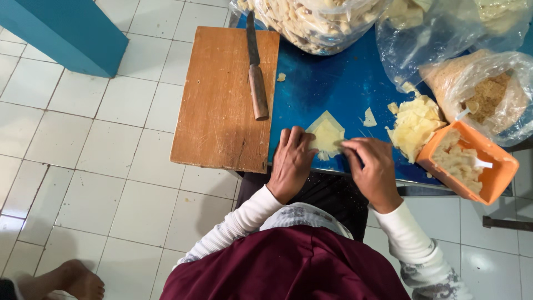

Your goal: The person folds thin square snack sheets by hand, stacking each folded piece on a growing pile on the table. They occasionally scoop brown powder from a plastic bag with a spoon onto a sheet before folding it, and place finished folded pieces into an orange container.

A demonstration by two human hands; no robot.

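A pale yellow square dough wrapper (327,135) lies on the blue table (322,89) near its front edge. My left hand (291,162) pinches the wrapper's left side with its fingertips. On the wrapper's right side, my right hand (371,169) presses and folds the edge. A stack of the same pale wrappers (413,125) sits just right of my right hand. An orange tub (491,180) with a whitish filling and a small white spoon stands at the right.
A wooden cutting board (222,105) lies on the table's left end, with a wooden-handled knife (255,69) on it. Clear plastic bags (316,22) of pale pieces and a bag of crumbs (488,97) sit behind. A bare foot (78,280) shows on the white tiled floor.
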